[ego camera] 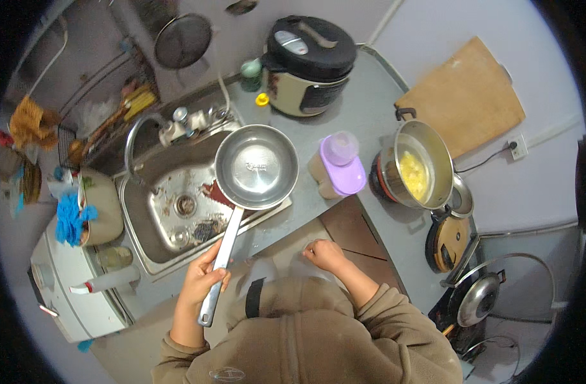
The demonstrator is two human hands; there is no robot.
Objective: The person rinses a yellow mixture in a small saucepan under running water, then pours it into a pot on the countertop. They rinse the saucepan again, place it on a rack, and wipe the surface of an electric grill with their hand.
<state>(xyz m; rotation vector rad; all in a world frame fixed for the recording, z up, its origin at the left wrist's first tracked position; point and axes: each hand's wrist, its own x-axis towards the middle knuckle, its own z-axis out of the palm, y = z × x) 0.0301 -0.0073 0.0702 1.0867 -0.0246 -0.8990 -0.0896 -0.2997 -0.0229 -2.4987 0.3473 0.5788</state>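
My left hand [204, 278] grips the long flat handle of a stainless steel water ladle [257, 165]. The ladle's wide round bowl hangs over the right edge of the sink [144, 230], its shiny inside facing up and looking empty. Curled and held low in front of my body, my right hand [325, 254] shows nothing between its fingers. A plastic storage container with a purple lid [348, 177] stands on the counter just beyond that hand. Farther right, a deep metal pot [444, 163] with yellow food in liquid sits on a round cooker.
An electric pressure cooker [307, 91] stands at the back, beside a green bottle [251, 77]. The curved faucet [132, 144] arches over the sink. A wooden cutting board [465, 101] leans on the right wall. A lidded wok [480, 300] is at lower right; a bin [103, 206] stands left.
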